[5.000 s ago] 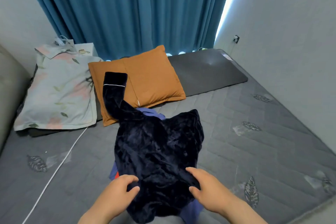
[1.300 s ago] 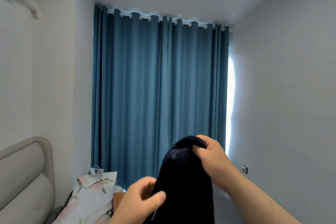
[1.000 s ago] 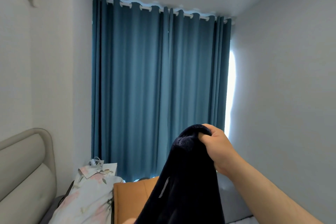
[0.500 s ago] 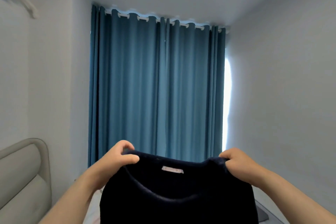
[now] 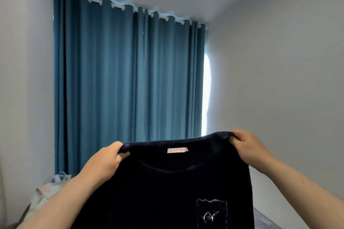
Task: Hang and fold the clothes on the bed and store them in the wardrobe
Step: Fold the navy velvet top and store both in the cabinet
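A dark navy velvet top [image 5: 167, 191] hangs spread out in front of me, held up in the air. A small pale label sits inside its back neckline, and a chest pocket with white stitching shows at the lower right. My left hand [image 5: 104, 163] grips the top's left shoulder, fingers curled over the edge. My right hand [image 5: 249, 147] grips the right shoulder, slightly higher. The top's lower part runs out of view below.
Closed teal curtains [image 5: 128, 80] fill the wall ahead, with daylight at their right edge. A floral pillow [image 5: 48, 189] peeks in at the lower left. A sliver of the grey mattress [image 5: 264, 219] shows at the lower right. Plain walls stand on both sides.
Over the earlier frames I lifted the top off the bed with my right hand, then took the other shoulder in my left. It now hangs wider, and the view has tilted left.
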Action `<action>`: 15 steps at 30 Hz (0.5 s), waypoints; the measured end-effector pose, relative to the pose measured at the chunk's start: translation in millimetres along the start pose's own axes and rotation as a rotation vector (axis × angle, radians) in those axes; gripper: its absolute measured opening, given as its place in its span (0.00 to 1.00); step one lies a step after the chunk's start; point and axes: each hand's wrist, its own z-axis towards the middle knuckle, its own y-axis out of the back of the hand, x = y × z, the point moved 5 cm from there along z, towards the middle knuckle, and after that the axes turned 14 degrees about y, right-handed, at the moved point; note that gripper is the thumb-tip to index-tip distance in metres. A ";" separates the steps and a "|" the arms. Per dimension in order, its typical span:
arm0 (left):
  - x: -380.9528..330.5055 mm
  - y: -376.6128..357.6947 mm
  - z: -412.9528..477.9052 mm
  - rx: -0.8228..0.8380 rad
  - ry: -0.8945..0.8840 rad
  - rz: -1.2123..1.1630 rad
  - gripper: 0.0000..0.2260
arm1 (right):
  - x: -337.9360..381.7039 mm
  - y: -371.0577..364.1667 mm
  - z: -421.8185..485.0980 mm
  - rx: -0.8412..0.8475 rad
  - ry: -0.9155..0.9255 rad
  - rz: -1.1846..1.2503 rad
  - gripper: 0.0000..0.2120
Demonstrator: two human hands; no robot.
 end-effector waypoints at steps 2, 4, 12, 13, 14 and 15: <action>-17.7 -9.8 -4.0 -0.022 -0.064 0.064 0.16 | -17.1 13.0 -0.5 -0.031 -0.051 0.015 0.13; -35.1 -18.2 -7.3 -0.055 -0.121 0.112 0.15 | -35.2 25.1 -0.1 -0.040 -0.071 0.013 0.14; -102.2 -74.0 -15.8 -0.179 -0.152 0.011 0.13 | -121.1 68.9 6.6 0.007 -0.022 0.060 0.11; -111.2 -85.2 -17.1 -0.197 -0.136 0.016 0.14 | -135.5 75.1 8.4 0.005 -0.018 0.069 0.11; -120.7 -96.5 -18.2 -0.212 -0.116 0.015 0.15 | -150.3 81.0 10.2 0.008 -0.012 0.079 0.11; -131.0 -108.1 -19.1 -0.216 -0.091 0.007 0.15 | -165.7 87.1 11.9 0.012 -0.007 0.095 0.11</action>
